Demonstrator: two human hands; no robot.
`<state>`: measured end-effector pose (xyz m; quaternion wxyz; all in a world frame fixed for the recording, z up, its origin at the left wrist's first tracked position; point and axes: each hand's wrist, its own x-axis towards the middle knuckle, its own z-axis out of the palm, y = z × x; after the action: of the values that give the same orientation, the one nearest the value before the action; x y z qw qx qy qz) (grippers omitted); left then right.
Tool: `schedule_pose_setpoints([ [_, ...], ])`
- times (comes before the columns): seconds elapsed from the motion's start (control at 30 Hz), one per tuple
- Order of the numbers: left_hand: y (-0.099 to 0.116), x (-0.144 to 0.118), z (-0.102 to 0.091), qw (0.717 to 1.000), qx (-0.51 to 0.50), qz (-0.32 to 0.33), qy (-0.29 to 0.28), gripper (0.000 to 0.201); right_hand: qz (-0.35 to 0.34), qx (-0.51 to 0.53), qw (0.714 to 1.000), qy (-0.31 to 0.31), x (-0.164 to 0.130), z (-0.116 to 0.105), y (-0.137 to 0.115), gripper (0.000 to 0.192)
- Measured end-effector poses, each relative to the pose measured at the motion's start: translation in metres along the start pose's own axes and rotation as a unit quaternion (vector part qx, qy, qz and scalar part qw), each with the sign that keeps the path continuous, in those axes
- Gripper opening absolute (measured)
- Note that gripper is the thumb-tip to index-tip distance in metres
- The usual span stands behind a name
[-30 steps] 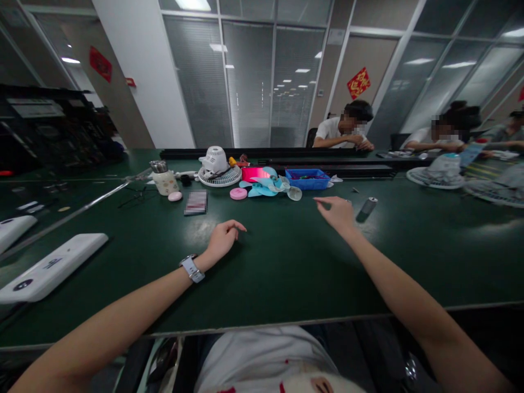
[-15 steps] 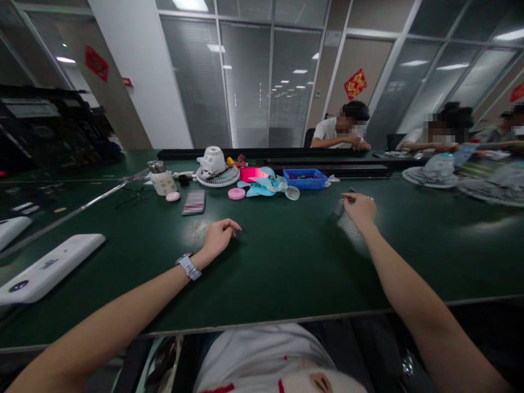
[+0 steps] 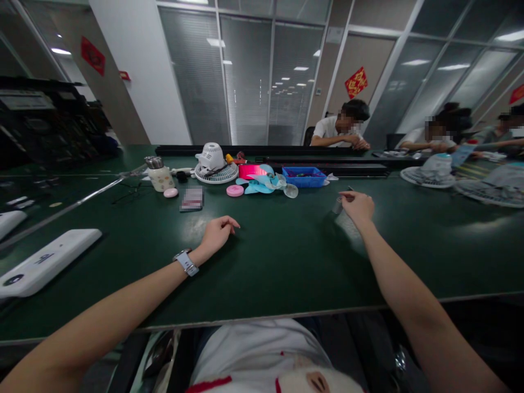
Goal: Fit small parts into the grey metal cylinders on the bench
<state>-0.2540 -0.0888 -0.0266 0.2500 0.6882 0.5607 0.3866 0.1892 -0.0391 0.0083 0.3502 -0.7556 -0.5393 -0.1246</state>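
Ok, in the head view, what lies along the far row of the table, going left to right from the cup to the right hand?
Cup → pink puck → white fan → pink disc → blue blades → blue tray → small silver cylinder → right hand, which holds the cylinder.

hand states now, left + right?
Left hand: loosely curled, resting on the green table, holding nothing.
Right hand: closed around a small grey cylinder.
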Motion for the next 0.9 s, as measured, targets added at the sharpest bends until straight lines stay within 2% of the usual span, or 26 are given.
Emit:
schedule_pose_setpoints([
  [0.23, 0.000, 0.000, 0.000, 1.000, 0.009, 0.005, -0.001, 0.031, 0.008, -0.050, 0.999, -0.014, 0.000, 0.000, -0.002, 0.030],
  [0.4, 0.002, 0.000, 0.000, 1.000, 0.017, -0.004, -0.002, 0.031, 0.025, -0.041, 0.999, -0.026, 0.001, 0.003, 0.001, 0.031],
  [0.53, 0.004, -0.001, 0.000, 1.000, 0.014, -0.010, -0.007, 0.030, 0.060, 0.007, 0.997, -0.050, 0.003, 0.010, 0.009, 0.044],
  [0.63, 0.003, -0.001, 0.000, 1.000, 0.009, -0.008, -0.006, 0.030, 0.110, 0.078, 0.984, -0.120, 0.007, 0.018, 0.018, 0.052],
  [0.73, 0.003, -0.001, 0.000, 1.000, 0.005, -0.001, -0.004, 0.029, 0.139, 0.146, 0.965, -0.169, 0.010, 0.021, 0.028, 0.052],
  [0.83, 0.003, -0.002, 0.000, 1.000, 0.008, 0.002, -0.006, 0.029, 0.149, 0.181, 0.955, -0.180, 0.013, 0.019, 0.032, 0.048],
  [0.9, 0.003, -0.002, 0.000, 1.000, 0.008, 0.004, -0.007, 0.029, 0.147, 0.166, 0.961, -0.164, 0.013, 0.016, 0.028, 0.044],
])
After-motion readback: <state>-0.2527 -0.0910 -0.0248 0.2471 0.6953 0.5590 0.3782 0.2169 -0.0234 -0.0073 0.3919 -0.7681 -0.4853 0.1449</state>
